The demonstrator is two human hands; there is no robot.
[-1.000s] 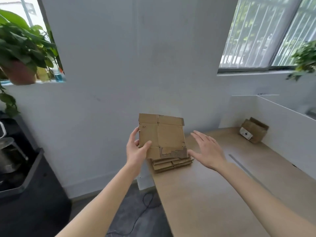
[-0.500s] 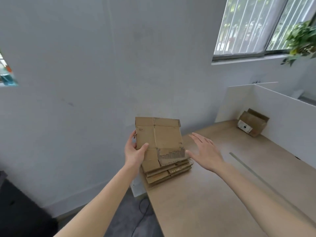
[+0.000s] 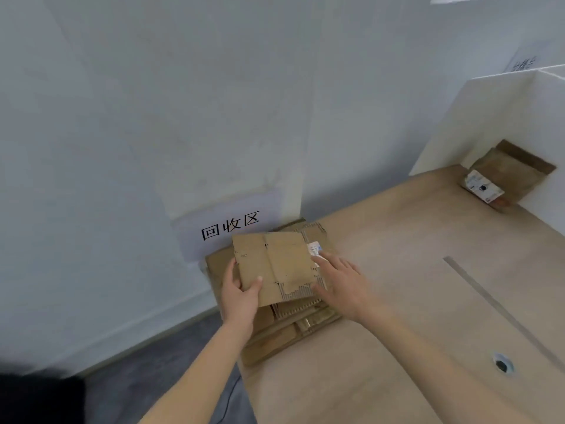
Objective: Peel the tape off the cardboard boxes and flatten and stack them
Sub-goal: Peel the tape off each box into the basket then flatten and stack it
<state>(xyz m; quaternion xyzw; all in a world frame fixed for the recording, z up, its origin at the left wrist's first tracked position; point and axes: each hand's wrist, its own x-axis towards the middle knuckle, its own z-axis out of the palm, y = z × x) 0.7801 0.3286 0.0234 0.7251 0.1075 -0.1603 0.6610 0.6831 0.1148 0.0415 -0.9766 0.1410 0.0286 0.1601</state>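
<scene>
The flattened box [image 3: 275, 264] sits just above the stack [image 3: 293, 325] of other flattened cardboard at the near-left corner of the table [image 3: 382, 347], which is where I want it before I let it drop. Starting left of the stack: the grey floor [image 3: 146, 377] runs along the foot of the white wall [image 3: 153, 117], and a paper sign [image 3: 229, 229] with black characters is stuck to that wall just behind the stack (it looks like the label for this pile's spot).

My left hand [image 3: 241, 296] grips the box's near-left corner, thumb on top and fingers curled underneath, so I judge it carries the sheet's weight and sets its angle. My right hand [image 3: 342, 283] lies on the opposite side with fingers straight and spread, resting against the box's right edge and the stack top beside it. I read that as steadying and squaring the sheet so that it lands flush rather than skewed. A small white label [image 3: 314, 248] shows on the cardboard just past my right fingertips.

Right of the stack the table is bare tan wood with a long dark groove [image 3: 489, 304] and a round cable hole [image 3: 501, 365]. Well beyond the stack, in the far corner against a white partition [image 3: 489, 117], another box [image 3: 504, 175] with a white sticker waits, not yet flattened as far as I can tell.
</scene>
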